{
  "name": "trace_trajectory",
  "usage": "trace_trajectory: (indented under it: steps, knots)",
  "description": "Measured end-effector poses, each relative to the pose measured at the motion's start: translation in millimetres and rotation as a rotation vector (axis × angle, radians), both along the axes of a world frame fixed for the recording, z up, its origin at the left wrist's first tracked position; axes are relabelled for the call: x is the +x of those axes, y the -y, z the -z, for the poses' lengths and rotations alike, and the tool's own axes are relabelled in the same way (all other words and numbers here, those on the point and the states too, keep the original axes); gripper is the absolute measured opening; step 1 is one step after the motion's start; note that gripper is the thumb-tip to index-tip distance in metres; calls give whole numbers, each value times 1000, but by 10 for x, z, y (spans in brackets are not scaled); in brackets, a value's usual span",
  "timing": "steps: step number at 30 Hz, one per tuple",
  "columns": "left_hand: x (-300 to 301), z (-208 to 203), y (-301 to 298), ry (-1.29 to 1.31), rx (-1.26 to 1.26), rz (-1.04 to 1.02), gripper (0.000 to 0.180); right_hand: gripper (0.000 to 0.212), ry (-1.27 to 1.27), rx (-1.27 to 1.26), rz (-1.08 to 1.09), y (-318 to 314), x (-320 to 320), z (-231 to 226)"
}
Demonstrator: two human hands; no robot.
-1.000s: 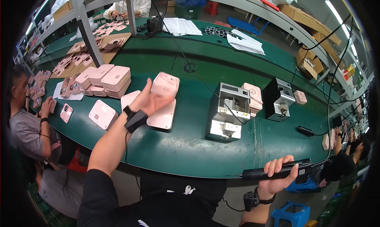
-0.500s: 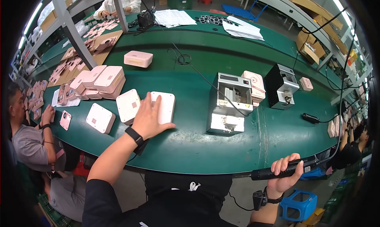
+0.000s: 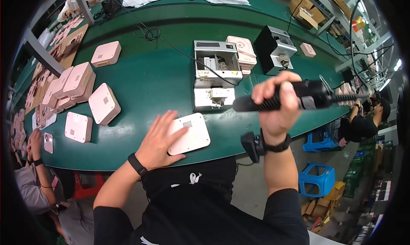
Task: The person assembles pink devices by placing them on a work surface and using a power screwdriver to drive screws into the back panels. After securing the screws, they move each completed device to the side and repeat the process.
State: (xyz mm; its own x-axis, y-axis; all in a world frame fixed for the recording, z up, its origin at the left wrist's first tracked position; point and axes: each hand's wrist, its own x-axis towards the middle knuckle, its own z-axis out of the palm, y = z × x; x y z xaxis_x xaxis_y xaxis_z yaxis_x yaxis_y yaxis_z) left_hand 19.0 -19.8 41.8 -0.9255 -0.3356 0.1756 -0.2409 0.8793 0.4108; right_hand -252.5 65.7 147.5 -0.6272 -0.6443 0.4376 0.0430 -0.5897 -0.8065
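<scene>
A pale pink, square plastic housing (image 3: 191, 136) lies flat near the table's front edge, slotted vent and corner holes facing up. My left hand (image 3: 159, 141) rests over its left side, fingers stretched out and slightly blurred by motion. Raised above the table's right front, my right hand (image 3: 279, 104) is wrapped round a black corded electric screwdriver (image 3: 305, 95). Its front end points left, above the table; the tip cannot be made out. Just behind stands a silver, open-topped machine like a screw feeder (image 3: 213, 76).
A black-and-silver machine (image 3: 277, 50) and stacked pink housings (image 3: 242, 52) stand beyond the feeder. More pink housings (image 3: 78, 79) are piled at the left, others lying singly nearby. A loose cable (image 3: 179, 54) crosses the table. Co-workers sit at both sides; a blue stool (image 3: 317, 179) stands right.
My left hand has brought one housing nearer and rightward, to the front edge. The right hand has lifted the screwdriver from below the edge to above the table. The whole view has shifted.
</scene>
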Motion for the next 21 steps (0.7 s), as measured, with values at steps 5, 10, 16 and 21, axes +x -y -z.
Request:
trace_trajectory:
  steps: [5, 10, 16, 21]
  knots:
    - [13, 163, -196, -126, 208, -124, 80, 20, -226, 123, 6, 442, 5, 52]
    - [-155, 245, -265, -167, 328, -155, 77, 17, -263, 216, -47, 374, 11, 28]
    - [-224, 310, -216, -227, 320, -121, 76, 14, -150, 160, -197, 131, 120, 93]
    - [-239, 308, -221, -214, 319, -128, 75, 14, -182, 197, -178, 167, 162, 203]
